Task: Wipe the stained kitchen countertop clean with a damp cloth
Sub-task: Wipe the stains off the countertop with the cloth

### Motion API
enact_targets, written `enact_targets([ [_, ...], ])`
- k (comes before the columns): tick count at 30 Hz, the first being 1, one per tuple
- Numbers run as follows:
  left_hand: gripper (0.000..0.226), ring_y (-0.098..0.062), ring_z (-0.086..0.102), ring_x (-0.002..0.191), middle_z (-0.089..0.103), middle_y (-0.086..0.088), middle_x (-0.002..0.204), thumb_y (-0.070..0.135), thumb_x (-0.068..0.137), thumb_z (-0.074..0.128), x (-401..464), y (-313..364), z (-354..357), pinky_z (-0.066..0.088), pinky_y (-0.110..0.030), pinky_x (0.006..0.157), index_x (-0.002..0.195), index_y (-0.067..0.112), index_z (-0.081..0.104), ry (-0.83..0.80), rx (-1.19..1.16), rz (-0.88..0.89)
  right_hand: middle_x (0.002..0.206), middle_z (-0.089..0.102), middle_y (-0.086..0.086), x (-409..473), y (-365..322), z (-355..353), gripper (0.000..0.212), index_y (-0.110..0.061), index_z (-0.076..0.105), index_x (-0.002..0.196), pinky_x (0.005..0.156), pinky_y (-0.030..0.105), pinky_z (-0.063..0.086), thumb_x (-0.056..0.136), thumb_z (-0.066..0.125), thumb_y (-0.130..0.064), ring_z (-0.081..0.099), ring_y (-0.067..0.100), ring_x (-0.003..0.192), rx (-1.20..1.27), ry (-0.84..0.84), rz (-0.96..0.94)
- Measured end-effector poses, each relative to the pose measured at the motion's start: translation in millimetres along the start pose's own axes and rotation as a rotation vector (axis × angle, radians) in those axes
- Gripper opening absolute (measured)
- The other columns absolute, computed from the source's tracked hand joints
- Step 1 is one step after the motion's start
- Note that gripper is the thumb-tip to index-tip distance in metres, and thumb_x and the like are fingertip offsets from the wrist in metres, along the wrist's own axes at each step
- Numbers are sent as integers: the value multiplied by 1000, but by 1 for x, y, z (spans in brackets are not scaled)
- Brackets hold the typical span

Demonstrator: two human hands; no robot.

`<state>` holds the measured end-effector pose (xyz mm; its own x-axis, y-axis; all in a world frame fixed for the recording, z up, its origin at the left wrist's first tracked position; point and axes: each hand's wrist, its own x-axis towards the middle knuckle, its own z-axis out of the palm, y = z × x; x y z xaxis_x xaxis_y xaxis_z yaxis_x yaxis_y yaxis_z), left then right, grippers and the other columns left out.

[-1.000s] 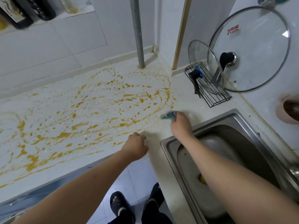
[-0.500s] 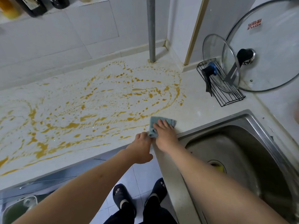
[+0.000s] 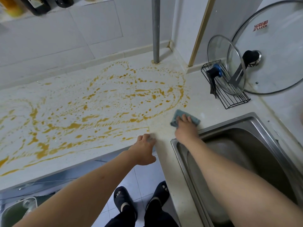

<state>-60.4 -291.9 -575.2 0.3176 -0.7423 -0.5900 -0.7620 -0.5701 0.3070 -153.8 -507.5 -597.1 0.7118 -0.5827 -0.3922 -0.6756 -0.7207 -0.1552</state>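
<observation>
Wiping barely begun; stains (image 3: 91,108) cover frame's left and centre.
Right hand (image 3: 186,128) presses cloth (image 3: 180,114) flat-fingered near sink (image 3: 255,122); left hand (image 3: 144,150), loosely curled, holds nothing.

I looked down on a pale speckled stone countertop (image 3: 165,163) running along the white tiled wall. Orange-yellow sauce stains (image 3: 91,110) swirled across most of it, thinning out beside the sink. A folded blue-grey cloth (image 3: 179,114) lay flat on it, just past the stains' right edge. A black wire lid rack (image 3: 229,99) stood at the back corner, and a grey metal pipe (image 3: 155,30) rose from the surface.
</observation>
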Motion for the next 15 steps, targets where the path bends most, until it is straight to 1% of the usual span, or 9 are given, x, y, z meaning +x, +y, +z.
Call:
enact_targets([
  [2, 85, -37, 17, 145, 17, -12, 160, 43, 85, 67, 0, 0, 0, 36, -49, 113, 157, 19, 30, 1, -5, 2, 166, 17, 6, -9, -33, 14, 67, -22, 26, 156, 122, 47, 20, 94, 51, -25, 14, 33, 151, -13, -13, -130],
  [4, 76, -37, 25, 138, 28, -11, 148, 43, 82, 68, -1, -1, -2, 38, -46, 109, 149, 18, 41, 8, -11, -2, 168, 14, 3, -20, -62, 27, 68, -25, 27, 158, 123, 45, 13, 95, 53, -29, 9, 30, 154, 5, -28, -260],
  [5, 70, -36, 28, 135, 31, -10, 141, 44, 82, 68, -1, -2, -3, 39, -45, 107, 143, 17, 47, 4, -4, -4, 169, 14, 1, -25, -70, 30, 69, -26, 27, 159, 124, 44, 12, 95, 55, -28, 7, 27, 155, 18, -43, -321],
  [6, 67, -36, 29, 134, 32, -9, 139, 44, 82, 68, -2, -3, -3, 39, -44, 108, 140, 17, 50, -4, 8, -2, 170, 13, -2, -27, -73, 33, 70, -27, 28, 160, 124, 42, 12, 95, 55, -25, 6, 24, 156, 26, -64, -376],
  [7, 70, -36, 28, 136, 31, -9, 142, 44, 82, 67, -4, -5, -2, 38, -44, 110, 143, 17, 49, -10, 16, 6, 171, 12, -3, -27, -70, 32, 70, -28, 28, 160, 125, 41, 12, 95, 55, -22, 5, 22, 157, 26, -87, -421],
  [9, 84, -34, 20, 145, 23, -9, 157, 43, 82, 68, -5, -8, -1, 35, -46, 117, 156, 20, 35, -15, 3, 19, 171, 13, -4, -24, -49, 25, 72, -29, 28, 160, 126, 42, 15, 95, 55, -18, 7, 21, 157, -24, -92, -458],
  [10, 88, -33, 16, 148, 18, -8, 161, 42, 82, 68, -6, -8, -1, 34, -47, 118, 159, 23, 29, -10, -14, 18, 170, 15, -1, -22, -34, 20, 73, -28, 29, 160, 125, 44, 18, 94, 58, -17, 10, 23, 156, -62, -68, -436],
  [12, 90, -32, 12, 151, 14, -7, 164, 43, 84, 68, -4, -8, -2, 36, -47, 117, 161, 23, 26, -5, -22, 13, 167, 21, 4, -15, -1, 8, 75, -23, 30, 159, 124, 47, 24, 91, 62, -18, 17, 28, 153, -90, -3, -293],
  [15, 90, -32, 11, 151, 13, -7, 165, 45, 85, 67, -3, -6, -2, 38, -47, 114, 161, 22, 26, -17, -19, 8, 162, 25, 7, -4, 28, -10, 65, -19, 33, 155, 120, 48, 32, 94, 55, -16, 20, 31, 150, -31, 12, -39],
])
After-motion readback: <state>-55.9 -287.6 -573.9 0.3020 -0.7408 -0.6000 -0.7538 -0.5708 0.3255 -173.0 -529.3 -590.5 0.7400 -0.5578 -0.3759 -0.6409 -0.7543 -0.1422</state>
